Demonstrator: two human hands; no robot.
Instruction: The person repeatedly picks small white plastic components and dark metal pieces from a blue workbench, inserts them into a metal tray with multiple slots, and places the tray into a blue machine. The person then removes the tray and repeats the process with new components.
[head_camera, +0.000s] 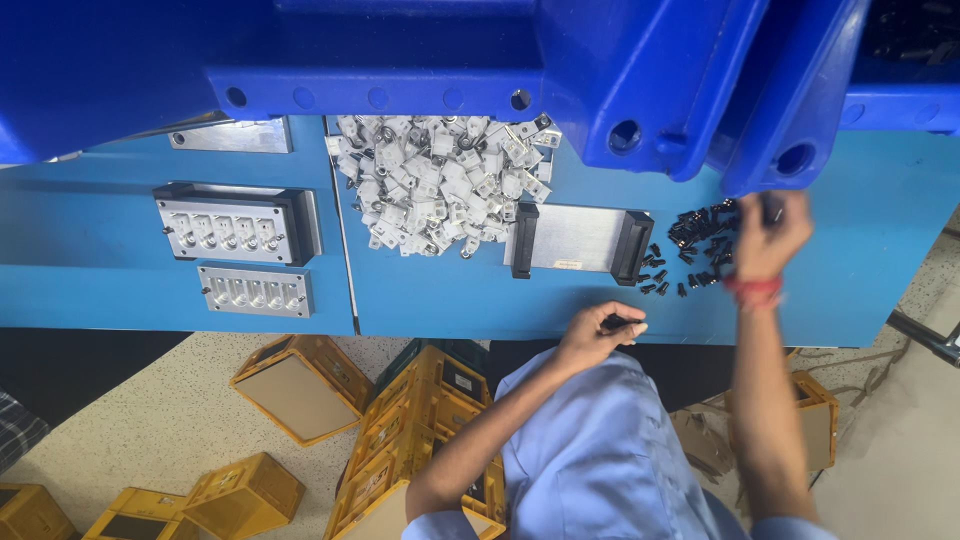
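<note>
Blue table (450, 300), big blue bins above | left hand (597, 335) – fingers pinched shut on a small black part (614, 322) | right hand (768, 232) – fingers closed on another at the black pile (700, 250) | light, hard, easy to drop – pinch its sides.

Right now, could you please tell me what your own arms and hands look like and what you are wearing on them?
Both arms come out of the short sleeves of a light blue shirt, so the forearms are bare. The left hand has no glove, ring or watch that I can see. The right hand is also ungloved, with a red band wound around its wrist.
</note>
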